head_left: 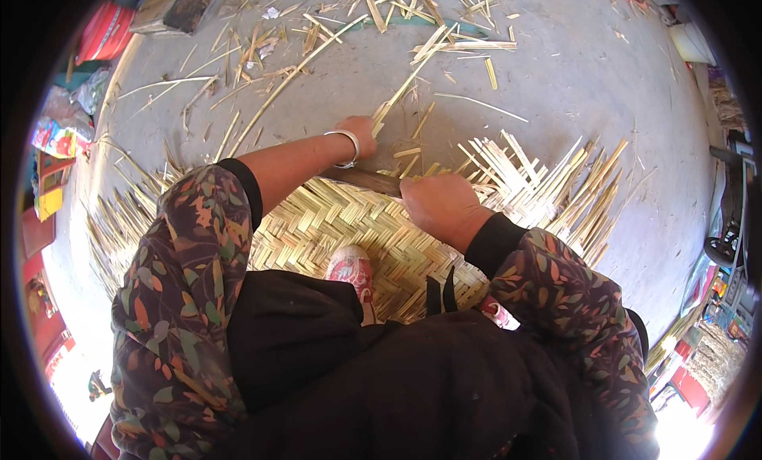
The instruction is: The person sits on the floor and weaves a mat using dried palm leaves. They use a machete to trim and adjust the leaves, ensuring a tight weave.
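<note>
My left hand [361, 136], with a silver bangle at the wrist, is closed beside the far edge of a woven mat [317, 226]. Pale split strips [405, 87] run from its fingers away across the floor. Closer in and to the right, my right hand [446, 208] is wrapped around the end of a dark, flat, blade-like tool [361, 180]. The tool lies crosswise over the mat's far edge, its other end passing under my left forearm. Loose strip ends [587, 186] fan out from the mat's right side.
My shoe [351, 268] rests on the mat. Cut strips and scraps [317, 47] litter the grey floor [571, 79] ahead. A wooden box [176, 7] and a red bag [107, 31] stand far left. A black wheel [721, 251] is at the right edge.
</note>
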A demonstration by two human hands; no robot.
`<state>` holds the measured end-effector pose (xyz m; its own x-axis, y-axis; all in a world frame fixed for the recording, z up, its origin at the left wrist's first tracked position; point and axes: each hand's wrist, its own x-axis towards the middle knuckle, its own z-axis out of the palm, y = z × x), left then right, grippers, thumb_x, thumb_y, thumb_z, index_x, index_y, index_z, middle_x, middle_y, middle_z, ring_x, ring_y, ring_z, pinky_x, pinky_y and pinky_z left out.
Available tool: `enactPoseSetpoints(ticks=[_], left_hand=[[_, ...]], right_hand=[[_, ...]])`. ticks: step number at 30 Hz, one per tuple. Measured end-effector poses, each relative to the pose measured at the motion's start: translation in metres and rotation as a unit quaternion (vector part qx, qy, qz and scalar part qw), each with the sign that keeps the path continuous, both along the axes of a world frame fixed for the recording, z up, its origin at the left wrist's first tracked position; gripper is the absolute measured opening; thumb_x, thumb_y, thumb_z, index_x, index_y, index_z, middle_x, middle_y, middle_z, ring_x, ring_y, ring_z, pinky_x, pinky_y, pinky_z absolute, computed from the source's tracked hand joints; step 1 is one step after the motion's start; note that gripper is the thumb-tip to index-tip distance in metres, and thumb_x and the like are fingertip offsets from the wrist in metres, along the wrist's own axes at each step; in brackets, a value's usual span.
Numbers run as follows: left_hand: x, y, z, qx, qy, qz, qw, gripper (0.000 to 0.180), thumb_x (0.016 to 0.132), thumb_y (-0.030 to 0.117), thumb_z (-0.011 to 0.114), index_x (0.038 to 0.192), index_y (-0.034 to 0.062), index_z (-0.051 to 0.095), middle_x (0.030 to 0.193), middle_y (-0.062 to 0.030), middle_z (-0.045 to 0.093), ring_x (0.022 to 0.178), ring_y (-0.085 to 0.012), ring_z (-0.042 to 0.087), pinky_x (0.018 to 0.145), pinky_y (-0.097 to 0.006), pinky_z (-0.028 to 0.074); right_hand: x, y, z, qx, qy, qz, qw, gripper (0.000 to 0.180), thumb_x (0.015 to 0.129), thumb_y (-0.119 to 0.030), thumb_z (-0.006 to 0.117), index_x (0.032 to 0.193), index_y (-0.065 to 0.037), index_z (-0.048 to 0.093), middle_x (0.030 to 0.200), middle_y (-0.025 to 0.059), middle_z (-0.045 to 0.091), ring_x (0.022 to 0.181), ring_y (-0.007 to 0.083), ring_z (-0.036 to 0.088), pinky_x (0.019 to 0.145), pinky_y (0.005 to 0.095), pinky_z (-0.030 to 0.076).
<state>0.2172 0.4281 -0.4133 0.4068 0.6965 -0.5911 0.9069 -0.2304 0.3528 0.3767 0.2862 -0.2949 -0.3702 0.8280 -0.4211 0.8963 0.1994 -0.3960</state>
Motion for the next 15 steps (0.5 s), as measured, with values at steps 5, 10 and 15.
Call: enactPoseSetpoints(ticks=[5, 10, 15], left_hand=[[-0.010, 0.010, -0.009, -0.009, -0.080, 0.005, 0.997, 0.045, 0.075, 0.041, 0.072, 0.096, 0.0011, 0.068, 0.093, -0.0221, 0.069, 0.089, -0.0351, 0.066, 0.081, -0.042, 0.050], [-0.011, 0.017, -0.002, -0.133, -0.086, -0.044, 0.986, 0.051, 0.080, 0.046, 0.069, 0.094, -0.0026, 0.067, 0.086, -0.0193, 0.068, 0.080, -0.0277, 0.064, 0.076, -0.040, 0.049], [-0.016, 0.006, -0.004, -0.184, -0.189, 0.021, 0.964, 0.045, 0.090, 0.043, 0.058, 0.087, -0.0008, 0.067, 0.081, -0.0133, 0.066, 0.076, -0.0218, 0.061, 0.077, -0.035, 0.047]], right_hand=[[0.001, -0.002, 0.000, 0.012, -0.006, 0.006, 1.000, 0.019, 0.088, -0.022, 0.052, 0.085, -0.005, 0.061, 0.072, 0.0149, 0.066, 0.067, 0.0366, 0.066, 0.060, 0.0490, 0.051], [0.000, -0.002, -0.002, 0.018, -0.004, 0.005, 1.000, 0.019, 0.087, -0.021, 0.053, 0.084, -0.005, 0.061, 0.072, 0.0150, 0.066, 0.067, 0.0359, 0.066, 0.059, 0.0484, 0.051], [-0.003, 0.000, -0.009, 0.024, -0.005, 0.006, 1.000, 0.015, 0.086, -0.017, 0.052, 0.084, -0.004, 0.060, 0.071, 0.0154, 0.066, 0.066, 0.0357, 0.066, 0.058, 0.0475, 0.051]])
